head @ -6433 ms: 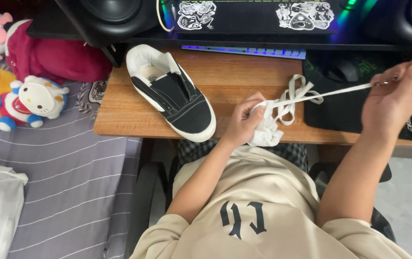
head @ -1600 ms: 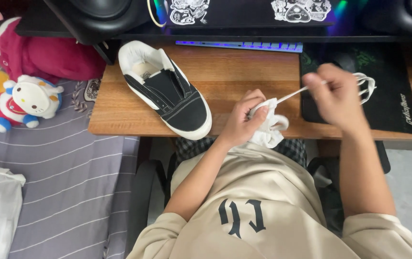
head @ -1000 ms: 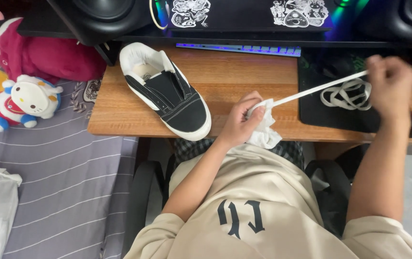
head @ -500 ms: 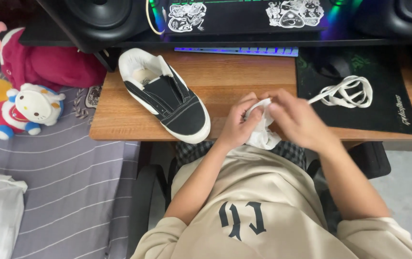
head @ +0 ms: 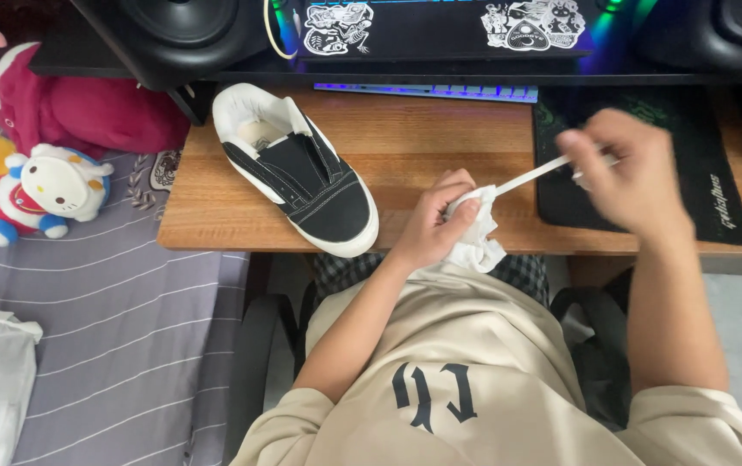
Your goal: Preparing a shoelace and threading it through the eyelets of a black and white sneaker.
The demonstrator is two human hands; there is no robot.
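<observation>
My left hand (head: 435,226) is closed around a white cloth (head: 474,242), pinching it over a white lace (head: 533,176) at the near desk edge. My right hand (head: 625,177), blurred, grips the lace's other end above the black mat (head: 699,198), so the lace runs taut between both hands. Left of my left hand, a black-and-white shoe (head: 297,168) lies unlaced on the wooden desk (head: 440,147), toe toward me. Behind it I see a speaker (head: 185,30) and a lit keyboard (head: 427,89). Plush toys (head: 38,185) lie on the striped bed (head: 112,328) at far left.
</observation>
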